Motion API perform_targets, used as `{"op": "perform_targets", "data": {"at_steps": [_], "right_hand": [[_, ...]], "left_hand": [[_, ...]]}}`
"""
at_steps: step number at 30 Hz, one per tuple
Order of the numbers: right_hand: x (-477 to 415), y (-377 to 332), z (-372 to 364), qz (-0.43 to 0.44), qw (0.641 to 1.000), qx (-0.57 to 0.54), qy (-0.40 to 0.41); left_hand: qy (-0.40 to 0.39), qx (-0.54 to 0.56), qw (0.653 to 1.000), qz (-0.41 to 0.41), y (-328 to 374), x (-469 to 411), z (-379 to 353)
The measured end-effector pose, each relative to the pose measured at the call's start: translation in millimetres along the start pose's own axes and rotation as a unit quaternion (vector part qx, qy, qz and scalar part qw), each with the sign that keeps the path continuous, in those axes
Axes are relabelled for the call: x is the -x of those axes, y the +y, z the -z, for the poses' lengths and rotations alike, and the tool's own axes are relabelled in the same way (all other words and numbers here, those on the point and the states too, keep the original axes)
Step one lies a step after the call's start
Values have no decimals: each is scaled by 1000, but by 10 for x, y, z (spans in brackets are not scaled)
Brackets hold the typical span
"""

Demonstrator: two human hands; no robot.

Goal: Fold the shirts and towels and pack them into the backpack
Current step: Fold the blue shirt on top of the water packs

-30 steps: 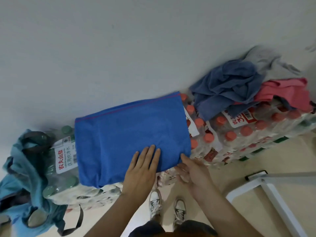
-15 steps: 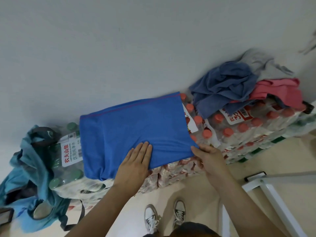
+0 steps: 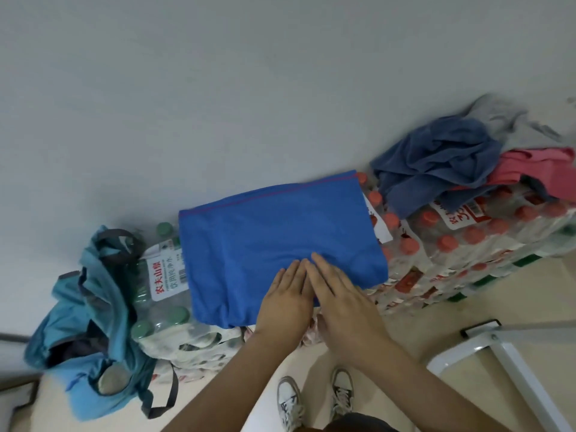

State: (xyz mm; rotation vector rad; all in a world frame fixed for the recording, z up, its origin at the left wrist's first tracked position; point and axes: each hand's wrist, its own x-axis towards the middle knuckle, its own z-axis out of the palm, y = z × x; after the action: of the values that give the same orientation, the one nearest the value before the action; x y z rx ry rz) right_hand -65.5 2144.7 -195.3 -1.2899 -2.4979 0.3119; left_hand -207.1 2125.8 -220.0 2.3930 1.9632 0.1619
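- The blue towel point(image 3: 274, 238) lies folded on the packs of bottled water point(image 3: 467, 244), its long axis running left to right.
- The left hand point(image 3: 285, 304) and right hand point(image 3: 343, 307) press its near edge, fingers straight and together, gripping nothing.
- The backpack point(image 3: 93, 307) lies to the left, nearer the left hand.

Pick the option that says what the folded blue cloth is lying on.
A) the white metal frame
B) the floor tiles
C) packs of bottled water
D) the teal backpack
C: the blue cloth lies spread across the shrink-wrapped packs of bottled water, with the left hand and the right hand flat on its near edge.
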Motion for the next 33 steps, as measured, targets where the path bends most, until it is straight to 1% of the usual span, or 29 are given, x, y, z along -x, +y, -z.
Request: {"op": "perform_targets", "data": {"at_steps": [1,2,4,6,8,10,12,15,17,19,21,23,25,26,27,28,29,30,31,33], "right_hand": [[-28,-74,-114,-13,1000,6,-22],[-63,-111,-199,-39,999,5,-22],[-128,-110,-266,-72,997,17,11],[-197,-93,-282,-61,996,49,46],[-240,-33,-292,-40,995,51,73],[-286,68,-281,-27,994,60,82],[-339,180,-247,-11,995,79,63],[-374,264,-182,6,994,108,14],[-373,328,-109,21,994,105,2],[-354,405,17,44,996,74,6],[-327,470,163,44,997,55,6],[-321,526,270,3,1000,25,1],[-336,583,334,-82,995,-63,-18],[-348,604,363,-132,980,-141,-44],[-374,617,394,-183,952,-234,-68],[-408,609,432,-227,914,-326,-80],[-445,606,472,-257,880,-391,-82],[-484,617,512,-263,865,-420,-77],[-522,648,545,-252,872,-413,-78],[-586,718,631,-221,896,-366,-117]], "left_hand": [[-9,12,1000,5,19,-17,23],[-9,28,999,14,36,-38,63],[-7,61,997,46,50,-76,142],[-23,88,994,57,7,-93,155],[-18,93,995,41,-72,-41,142],[-17,92,995,31,-169,94,170],[14,77,996,32,-295,283,196],[76,51,994,55,-493,562,185],[97,43,993,57,-569,658,183],[100,45,992,56,-630,722,185],[104,46,991,73,-713,784,206],[106,50,988,102,-814,819,222],[105,51,987,111,-898,820,268],[104,67,985,121,-934,798,308],[98,95,981,139,-966,764,347],[88,131,973,170,-989,725,411],[78,166,963,195,-1015,687,463],[59,197,955,213,-1043,651,518],[35,226,948,222,-1078,619,574],[-24,294,931,217,-1160,574,703]]}}
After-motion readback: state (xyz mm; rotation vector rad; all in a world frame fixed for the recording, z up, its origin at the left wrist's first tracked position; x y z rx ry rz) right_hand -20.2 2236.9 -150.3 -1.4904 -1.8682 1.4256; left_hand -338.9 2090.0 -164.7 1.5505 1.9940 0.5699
